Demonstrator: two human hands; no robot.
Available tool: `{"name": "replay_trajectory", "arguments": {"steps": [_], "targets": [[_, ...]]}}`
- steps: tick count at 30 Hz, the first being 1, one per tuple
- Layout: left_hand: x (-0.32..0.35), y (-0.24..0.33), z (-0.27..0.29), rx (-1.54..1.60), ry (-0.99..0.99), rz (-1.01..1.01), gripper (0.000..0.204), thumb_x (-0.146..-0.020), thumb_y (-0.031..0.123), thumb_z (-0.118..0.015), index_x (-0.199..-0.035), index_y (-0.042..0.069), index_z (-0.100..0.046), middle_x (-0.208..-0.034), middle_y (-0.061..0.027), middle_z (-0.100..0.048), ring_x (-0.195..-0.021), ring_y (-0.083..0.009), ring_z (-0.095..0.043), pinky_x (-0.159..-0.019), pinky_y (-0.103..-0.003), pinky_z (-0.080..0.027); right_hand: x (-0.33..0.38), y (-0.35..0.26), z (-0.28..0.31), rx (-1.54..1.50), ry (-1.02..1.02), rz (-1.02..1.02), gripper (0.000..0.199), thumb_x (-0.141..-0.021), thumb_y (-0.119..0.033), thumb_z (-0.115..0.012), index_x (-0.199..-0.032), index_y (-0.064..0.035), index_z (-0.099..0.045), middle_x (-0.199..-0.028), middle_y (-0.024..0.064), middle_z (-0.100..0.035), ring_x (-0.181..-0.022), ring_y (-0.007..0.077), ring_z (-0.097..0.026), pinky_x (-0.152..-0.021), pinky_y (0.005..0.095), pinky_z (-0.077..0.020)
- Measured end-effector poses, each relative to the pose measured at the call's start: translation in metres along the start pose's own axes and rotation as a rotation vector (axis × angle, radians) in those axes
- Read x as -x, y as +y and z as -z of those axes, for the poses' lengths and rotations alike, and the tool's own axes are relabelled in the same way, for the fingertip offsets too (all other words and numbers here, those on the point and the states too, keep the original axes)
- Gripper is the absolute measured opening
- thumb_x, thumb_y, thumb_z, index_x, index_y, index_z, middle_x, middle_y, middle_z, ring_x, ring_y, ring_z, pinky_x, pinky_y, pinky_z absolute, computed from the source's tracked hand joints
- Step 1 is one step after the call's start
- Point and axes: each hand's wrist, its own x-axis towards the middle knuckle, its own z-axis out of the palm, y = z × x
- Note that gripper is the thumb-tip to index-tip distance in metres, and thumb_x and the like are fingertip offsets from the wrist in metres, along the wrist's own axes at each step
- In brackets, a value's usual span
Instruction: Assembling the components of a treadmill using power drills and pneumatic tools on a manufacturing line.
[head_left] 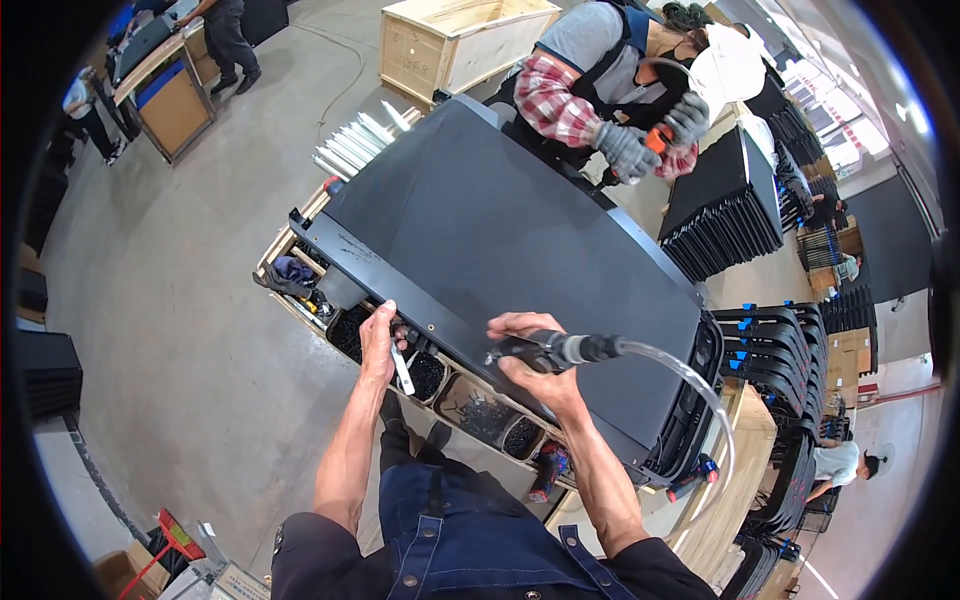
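Note:
A large black panel assembly (500, 240) with metal side rails lies across the bench in front of me. At its near rail, my left hand (378, 345) is closed round a slim silver wrench (402, 370), whose upper end is hidden at the rail. Over the near edge of the panel, my right hand (545, 370) grips a black air tool (535, 352), with its nose pointing left toward the rail. A clear hose (705, 385) runs from the tool's rear, curving right and down.
Below the near rail, bins of small black hardware (480, 408) line the bench. Opposite, a gloved co-worker (625, 145) holds an orange-and-black tool (657, 138). White tubes (355, 145) lie at the far left end. Stacked black panels (725, 200) and frames (775, 350) stand right; a wooden crate (460, 45) stands behind.

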Motion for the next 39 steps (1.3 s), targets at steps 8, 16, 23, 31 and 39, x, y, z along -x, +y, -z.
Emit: {"name": "replay_trajectory", "arguments": {"steps": [8,16,23,31,39], "targets": [[0.006,-0.008,0.006,0.006,-0.005,0.011,0.038,-0.091,0.047,-0.068,-0.088,0.011,-0.058,-0.078,0.0024,-0.050,-0.067,-0.0072,-0.049,-0.050,-0.020,-0.038,0.021,0.004,0.004,-0.058,0.107,0.058,0.048,-0.077,0.007,-0.074,-0.121,-0.0014,-0.057,-0.124,0.0171,-0.064,-0.116,0.0275,-0.064,-0.104,0.0439,-0.0503],[0.001,-0.008,0.009,-0.001,-0.029,0.003,0.038,-0.093,0.047,-0.066,-0.094,0.010,-0.057,-0.084,0.0022,-0.049,-0.070,-0.0082,-0.047,-0.053,-0.022,-0.039,0.015,0.007,0.003,-0.003,0.179,0.054,0.048,-0.080,-0.004,-0.078,-0.122,-0.0020,-0.055,-0.120,0.0177,-0.066,-0.109,0.0270,-0.066,-0.098,0.0418,-0.0527],[0.024,-0.080,0.032,0.254,-0.126,0.415,0.033,-0.093,0.037,-0.066,-0.110,0.010,-0.061,-0.089,-0.0023,-0.058,-0.070,-0.0092,-0.049,-0.052,-0.021,-0.040,-0.008,0.012,-0.006,0.018,0.277,0.015,0.050,-0.079,-0.006,-0.081,-0.121,-0.0013,-0.054,-0.118,0.0191,-0.066,-0.102,0.0286,-0.068,-0.094,0.0417,-0.0547],[0.015,-0.149,-0.031,0.325,-0.548,0.836,0.011,-0.093,0.017,-0.067,-0.090,0.008,-0.061,-0.076,-0.0011,-0.054,-0.064,-0.0109,-0.048,-0.050,-0.024,-0.035,0.015,0.020,-0.007,0.175,0.320,0.042,0.060,-0.082,-0.020,-0.084,-0.126,-0.0039,-0.047,-0.120,0.0202,-0.062,-0.099,0.0273,-0.067,-0.091,0.0423,-0.0548],[-0.015,-0.169,-0.026,0.326,-0.708,0.679,0.016,-0.095,0.021,-0.067,-0.084,0.011,-0.062,-0.069,0.0032,-0.052,-0.056,-0.0087,-0.045,-0.049,-0.025,-0.033,0.014,0.027,-0.019,0.257,0.144,0.186,0.056,-0.079,-0.018,-0.087,-0.120,-0.0065,-0.051,-0.115,0.0205,-0.062,-0.101,0.0293,-0.066,-0.091,0.0447,-0.0554]]}}
